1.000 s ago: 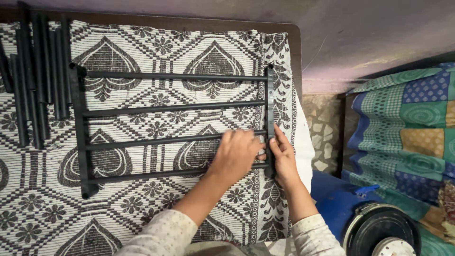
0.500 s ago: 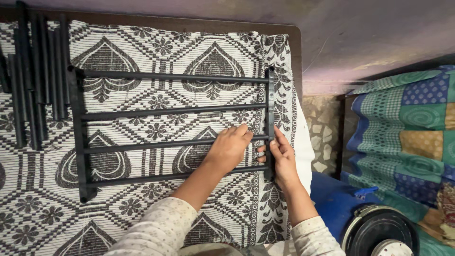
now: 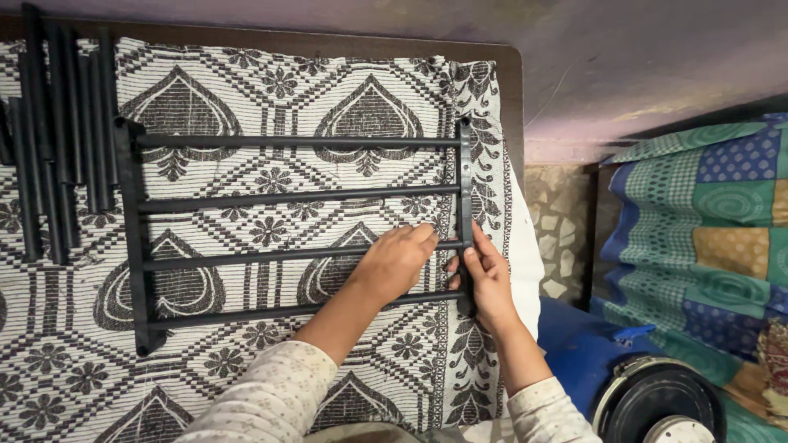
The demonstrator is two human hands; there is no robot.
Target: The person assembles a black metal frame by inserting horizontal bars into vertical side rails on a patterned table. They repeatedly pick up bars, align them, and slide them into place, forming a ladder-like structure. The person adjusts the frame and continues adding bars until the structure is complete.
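- Head view: I see a black rack (image 3: 295,221) lying flat on the patterned cloth (image 3: 246,82) that covers the counter (image 3: 513,82), its four rods running left to right between two end bars.
- The rack's right end bar sits near the counter's right edge; its left end bar is just beside a bundle of loose black tubes (image 3: 57,131) at the far left corner.
- My left hand (image 3: 394,262) rests on the third rod from the far edge, close to the right end bar, fingers (image 3: 423,235) curled narrow over the rod.
- My right hand (image 3: 486,279) grips the right end bar from outside, fingers wrapped on the bar, thumb toward the left hand.
- Off the counter's right edge: a blue stool (image 3: 579,344), a round black-and-silver object (image 3: 661,402) and a patchwork quilt (image 3: 714,221).
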